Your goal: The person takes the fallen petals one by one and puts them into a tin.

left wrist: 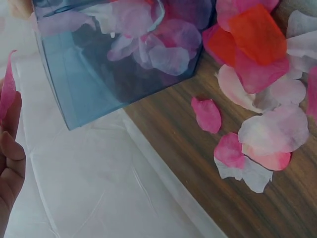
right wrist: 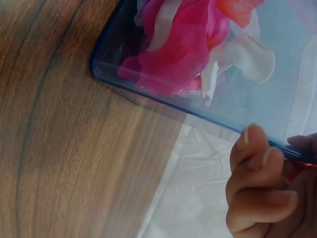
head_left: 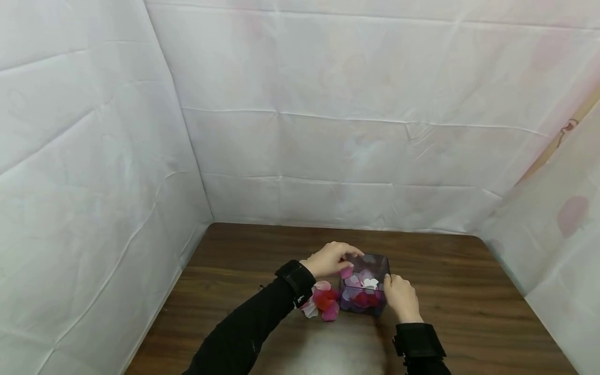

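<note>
A see-through, blue-purple tinted plastic box [head_left: 375, 264] stands on the wooden table, partly filled with pink, white, red and lilac cloth flower petals [right wrist: 171, 59]. My left hand [head_left: 327, 259] is over the box's left side and pinches a bright pink petal [left wrist: 8, 91] at the rim. On the other side, my right hand [head_left: 402, 298] grips the box wall at its upper edge, thumb on one face and fingers on the other. Left of the box lies a loose pile of petals [head_left: 324, 299] in pink, red-orange and white, partly hidden behind the left wrist.
Around the pile, a single pink petal [left wrist: 208, 115] lies apart on the dark brown tabletop [head_left: 262, 242]. White creased cloth [head_left: 300, 146] hangs behind the table and along both sides. Black bands [head_left: 296, 281] circle both wrists.
</note>
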### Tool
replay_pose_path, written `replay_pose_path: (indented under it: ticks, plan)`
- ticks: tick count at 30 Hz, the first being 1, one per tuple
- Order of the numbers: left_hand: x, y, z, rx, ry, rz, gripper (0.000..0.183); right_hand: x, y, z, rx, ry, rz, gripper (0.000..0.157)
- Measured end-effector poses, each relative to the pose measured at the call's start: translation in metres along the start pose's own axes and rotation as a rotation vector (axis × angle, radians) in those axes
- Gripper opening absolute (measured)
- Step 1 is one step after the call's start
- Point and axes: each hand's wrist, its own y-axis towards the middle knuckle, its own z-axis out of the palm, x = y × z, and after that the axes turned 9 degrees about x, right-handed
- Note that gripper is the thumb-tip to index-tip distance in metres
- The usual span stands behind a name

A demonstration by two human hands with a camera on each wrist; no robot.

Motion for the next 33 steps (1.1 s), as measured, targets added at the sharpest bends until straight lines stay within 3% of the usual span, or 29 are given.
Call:
replay_pose_path:
  ticks: [8,12,17,26,33]
  plan:
    - [0.017,-0.025,-0.01,-0.17,-0.034,-0.036,0.019,-0.003,0.0,-0.002,-0.031,0.002,-0.02,0.04]
    - [0.02,-0.027,-0.01,-0.16,-0.054,-0.036,0.018,-0.003,0.0,-0.003,-0.033,0.001,-0.014,0.041]
    - [0.007,-0.013,-0.01,-0.101,-0.02,0.013,0.019,-0.001,0.0,-0.002,-0.019,-0.005,-0.03,0.04]
    - [-0.016,0.022,-0.007,-0.076,0.076,0.042,0.023,0.002,0.001,-0.003,-0.001,0.012,0.004,0.042]
    - [-0.019,0.033,0.017,-0.026,0.12,0.017,0.02,0.001,0.002,-0.001,-0.002,0.017,0.012,0.041]
